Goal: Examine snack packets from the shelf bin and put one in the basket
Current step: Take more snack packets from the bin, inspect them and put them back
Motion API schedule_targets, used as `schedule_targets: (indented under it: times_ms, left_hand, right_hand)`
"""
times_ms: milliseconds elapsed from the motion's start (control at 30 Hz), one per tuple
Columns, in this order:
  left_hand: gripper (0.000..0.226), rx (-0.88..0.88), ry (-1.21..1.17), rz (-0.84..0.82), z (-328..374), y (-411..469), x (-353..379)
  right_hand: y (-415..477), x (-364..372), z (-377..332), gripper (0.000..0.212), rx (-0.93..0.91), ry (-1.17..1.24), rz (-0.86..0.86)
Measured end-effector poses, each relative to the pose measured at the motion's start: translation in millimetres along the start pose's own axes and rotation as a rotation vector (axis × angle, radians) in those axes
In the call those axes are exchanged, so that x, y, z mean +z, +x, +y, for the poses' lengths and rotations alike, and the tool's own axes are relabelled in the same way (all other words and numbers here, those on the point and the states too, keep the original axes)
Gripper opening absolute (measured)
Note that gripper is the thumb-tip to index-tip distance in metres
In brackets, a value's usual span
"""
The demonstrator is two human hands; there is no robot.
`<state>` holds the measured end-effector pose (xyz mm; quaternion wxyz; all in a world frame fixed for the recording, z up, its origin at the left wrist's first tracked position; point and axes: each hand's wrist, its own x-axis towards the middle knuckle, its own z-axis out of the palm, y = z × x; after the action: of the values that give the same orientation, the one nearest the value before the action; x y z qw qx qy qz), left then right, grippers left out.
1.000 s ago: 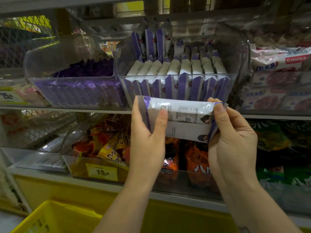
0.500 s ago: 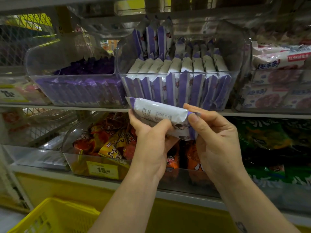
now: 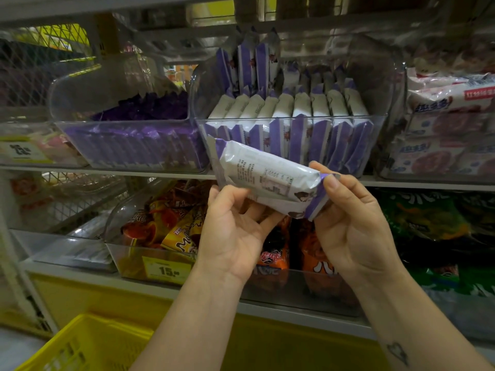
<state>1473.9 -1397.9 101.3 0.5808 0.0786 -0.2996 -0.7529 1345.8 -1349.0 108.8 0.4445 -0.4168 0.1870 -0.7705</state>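
I hold a white and purple snack packet point(image 3: 263, 176) lengthwise in front of the shelf, its printed back facing me. My left hand point(image 3: 233, 234) cups it from below, fingers curled under its lower edge. My right hand point(image 3: 348, 218) pinches its purple right end between thumb and fingers. Just behind it stands the clear shelf bin point(image 3: 292, 121), filled with several upright packets of the same kind. A yellow basket point(image 3: 88, 344) sits on the floor at the lower left, below my left forearm.
A second clear bin point(image 3: 120, 135) with purple packets stands to the left. On the shelf below, a bin point(image 3: 150, 261) holds orange and yellow snack bags behind a 15 price tag. Pink-and-white packs point(image 3: 450, 129) fill the right side, green bags point(image 3: 428, 218) beneath them.
The packet has tilted, its left end now higher. My left hand shifted from gripping the left end to cupping it from underneath. Both hands dropped slightly below the bin.
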Motion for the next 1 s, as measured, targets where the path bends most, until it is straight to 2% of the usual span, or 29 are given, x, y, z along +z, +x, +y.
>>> schedule_targets:
  times_ms: [167, 267, 367, 467, 567, 667, 833, 900, 933, 1000]
  left_hand:
    - [0.059, -0.045, -0.057, -0.011, -2, -1, -2]
    - [0.055, -0.032, 0.042, -0.038, 0, -2, 2]
    - [0.059, 0.054, 0.166, -0.061, 3, -5, 10]
    - [0.063, 0.156, 0.230, -0.147, 5, -5, 21]
    - [0.079, 0.217, 0.208, -0.244, 16, -5, 31]
    - [0.084, 0.222, 0.195, -0.325, 29, -9, 39]
    - [0.062, 0.191, 0.164, -0.306, 43, -15, 57]
    - [0.061, 0.169, 0.183, -0.287, 52, -13, 67]
    - [0.060, 0.157, 0.219, -0.270, 57, -11, 70]
    - [0.052, 0.152, 0.342, -0.219, 64, -6, 78]
  right_hand:
    - [-1, -2, -2, 0.015, -0.001, -0.008, -0.022]
    - [0, -3, -4, 0.018, 0.013, 0.018, -0.011]
    - [2, 2, -11, 0.012, 0.002, 0.067, 0.030]
    - [3, 15, -18, 0.008, -0.048, -0.013, 0.038]
    - [5, 31, -28, 0.008, -0.112, -0.164, 0.024]
    - [9, 43, -44, 0.018, -0.168, -0.372, -0.013]
    - [18, 55, -61, 0.023, -0.205, -0.963, -0.152]
    - [23, 60, -75, 0.023, -0.257, -1.152, -0.235]
    - [25, 62, -81, 0.031, -0.287, -1.242, -0.297]
    - [29, 63, -91, 0.062, -0.371, -1.432, -0.468]
